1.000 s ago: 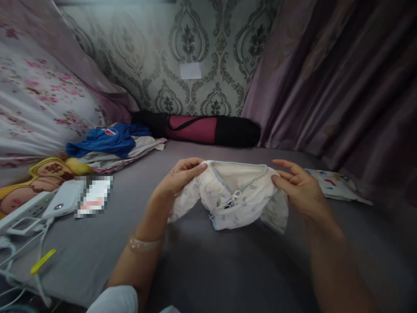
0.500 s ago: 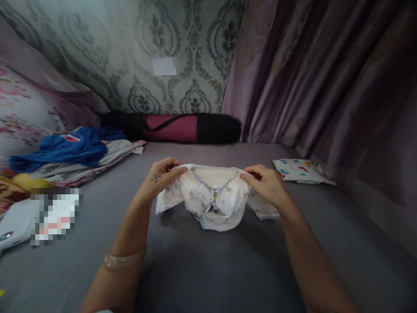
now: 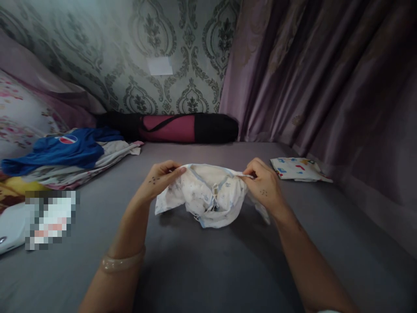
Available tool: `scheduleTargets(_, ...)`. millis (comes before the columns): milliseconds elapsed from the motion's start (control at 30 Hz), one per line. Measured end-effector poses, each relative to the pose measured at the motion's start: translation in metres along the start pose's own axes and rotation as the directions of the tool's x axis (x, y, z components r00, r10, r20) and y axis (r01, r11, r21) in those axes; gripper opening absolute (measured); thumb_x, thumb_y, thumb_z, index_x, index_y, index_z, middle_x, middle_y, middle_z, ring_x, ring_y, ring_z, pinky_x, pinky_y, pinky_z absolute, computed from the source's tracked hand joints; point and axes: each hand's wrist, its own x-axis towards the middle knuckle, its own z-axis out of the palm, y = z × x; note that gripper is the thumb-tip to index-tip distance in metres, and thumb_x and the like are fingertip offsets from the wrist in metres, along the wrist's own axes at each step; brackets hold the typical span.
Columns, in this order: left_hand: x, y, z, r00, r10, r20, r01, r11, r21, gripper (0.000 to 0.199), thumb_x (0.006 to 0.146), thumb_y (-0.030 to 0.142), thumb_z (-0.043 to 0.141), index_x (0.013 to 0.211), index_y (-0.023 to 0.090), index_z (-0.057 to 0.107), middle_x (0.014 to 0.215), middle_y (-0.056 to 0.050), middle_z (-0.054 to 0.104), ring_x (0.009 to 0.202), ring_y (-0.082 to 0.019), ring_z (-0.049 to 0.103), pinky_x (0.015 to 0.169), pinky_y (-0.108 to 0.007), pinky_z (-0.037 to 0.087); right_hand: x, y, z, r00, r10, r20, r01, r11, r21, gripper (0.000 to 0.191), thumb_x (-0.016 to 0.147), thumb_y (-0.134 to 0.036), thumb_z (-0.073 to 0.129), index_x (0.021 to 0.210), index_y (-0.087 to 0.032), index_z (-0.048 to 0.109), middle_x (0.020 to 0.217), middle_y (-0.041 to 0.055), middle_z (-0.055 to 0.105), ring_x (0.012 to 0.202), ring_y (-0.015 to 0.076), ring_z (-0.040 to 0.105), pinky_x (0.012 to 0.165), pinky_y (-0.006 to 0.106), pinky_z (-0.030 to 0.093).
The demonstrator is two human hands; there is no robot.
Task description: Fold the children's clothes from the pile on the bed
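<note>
A small white garment (image 3: 208, 198) with pale blue edging and a faint print hangs between my hands above the grey sheet (image 3: 208, 269). My left hand (image 3: 162, 177) pinches its upper left shoulder between thumb and fingers. At the upper right shoulder, my right hand (image 3: 262, 182) is closed on the cloth. Thin ties dangle at the middle of the garment's front, and its lower part folds under. One sleeve droops below my left hand; the other hangs partly hidden behind my right hand and wrist.
A folded white cloth with a colourful print (image 3: 298, 168) lies at the right. Blue clothing (image 3: 65, 150) tops a pile at the left, near a white device (image 3: 14, 226). Behind is a long black and maroon bag (image 3: 172, 128), beside purple curtains (image 3: 293, 65).
My right hand has moved a little to the left and turned, bunching the right shoulder of the garment. The right sleeve now hangs more steeply. The view has shifted slightly.
</note>
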Motion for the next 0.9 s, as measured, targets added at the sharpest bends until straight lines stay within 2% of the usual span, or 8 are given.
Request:
scheduleTargets(167,0.003,-0.007,0.000,0.998,-0.016,-0.057,0.010,0.995,-0.096,0.034,0.067,0.046,0.076,0.078,0.017,0.065,0.070,0.002,0.056,0.061,-0.011,0.047,0.055,-0.022,0.035,0.002,0.006,0.003,0.989,0.143,-0.040,-0.134,0.973,0.186,0.017,0.076,-0.032,0.070,0.064,-0.025,0.059,0.072,-0.0001,0.061,0.067,0.0181,0.056,0.060,0.031,0.043)
scheduleTargets(300,0.010,-0.009,-0.006,0.996,-0.040,-0.080,0.034,0.997,-0.073,0.037,0.066,0.050,0.076,0.071,0.017,0.060,0.061,0.003,0.050,0.053,-0.009,0.042,0.048,-0.021,0.029,0.017,0.012,0.001,0.964,0.264,0.044,-0.265,0.924,0.275,0.020,0.072,-0.040,0.073,0.069,-0.021,0.066,0.067,-0.0003,0.064,0.062,0.0168,0.056,0.058,0.030,0.043)
scheduleTargets(500,0.031,0.022,-0.030,0.981,0.192,0.001,-0.192,0.981,-0.015,0.036,0.072,0.050,0.073,0.077,0.015,0.069,0.067,-0.001,0.061,0.058,-0.011,0.050,0.051,-0.022,0.036,0.066,0.007,-0.020,0.989,0.114,0.093,-0.138,0.940,0.313,0.028,0.074,-0.048,0.070,0.077,-0.020,0.069,0.071,0.0022,0.068,0.065,0.0179,0.061,0.060,0.030,0.046)
scheduleTargets(567,0.038,0.039,-0.035,0.929,0.352,-0.115,-0.349,0.936,0.048,0.034,0.076,0.049,0.070,0.081,0.015,0.070,0.071,-0.002,0.063,0.062,-0.012,0.053,0.054,-0.022,0.039,0.078,-0.002,-0.029,0.998,0.050,-0.034,-0.040,0.972,0.232,0.029,0.078,-0.049,0.067,0.081,-0.021,0.070,0.074,0.0032,0.069,0.068,0.0193,0.062,0.062,0.032,0.048)
scheduleTargets(633,0.044,0.050,-0.038,0.802,0.511,-0.310,-0.477,0.859,0.183,0.032,0.083,0.047,0.063,0.087,0.015,0.069,0.077,-0.003,0.065,0.069,-0.013,0.055,0.059,-0.022,0.041,0.086,-0.012,-0.034,0.975,-0.038,-0.220,0.060,0.994,0.095,0.027,0.085,-0.048,0.061,0.089,-0.023,0.071,0.085,0.0050,0.071,0.077,0.0214,0.064,0.068,0.033,0.049)
scheduleTargets(700,0.051,0.054,-0.040,0.720,0.615,-0.321,-0.517,0.784,0.342,0.029,0.086,0.044,0.060,0.090,0.016,0.069,0.082,-0.003,0.067,0.074,-0.013,0.056,0.065,-0.022,0.042,0.091,-0.017,-0.035,0.955,-0.136,-0.262,0.132,0.991,-0.033,0.025,0.089,-0.045,0.058,0.094,-0.025,0.071,0.093,0.0055,0.072,0.085,0.0229,0.065,0.073,0.035,0.049)
scheduleTargets(800,0.063,0.051,-0.047,0.791,0.599,-0.120,-0.482,0.732,0.482,0.026,0.085,0.041,0.062,0.086,0.016,0.070,0.079,-0.002,0.068,0.073,-0.013,0.056,0.067,-0.023,0.042,0.099,-0.013,-0.030,0.981,-0.185,-0.055,0.179,0.979,-0.100,0.020,0.088,-0.044,0.059,0.089,-0.028,0.072,0.087,0.0027,0.073,0.081,0.0226,0.066,0.071,0.034,0.049)
scheduleTargets(900,0.073,0.050,-0.057,0.814,0.549,-0.190,-0.424,0.785,0.452,0.030,0.085,0.043,0.060,0.083,0.014,0.069,0.073,-0.002,0.065,0.068,-0.013,0.054,0.062,-0.022,0.040,0.108,-0.003,-0.027,0.992,-0.119,-0.053,0.114,0.990,-0.086,0.021,0.087,-0.043,0.060,0.090,-0.027,0.073,0.085,0.0023,0.073,0.076,0.0217,0.066,0.069,0.034,0.048)
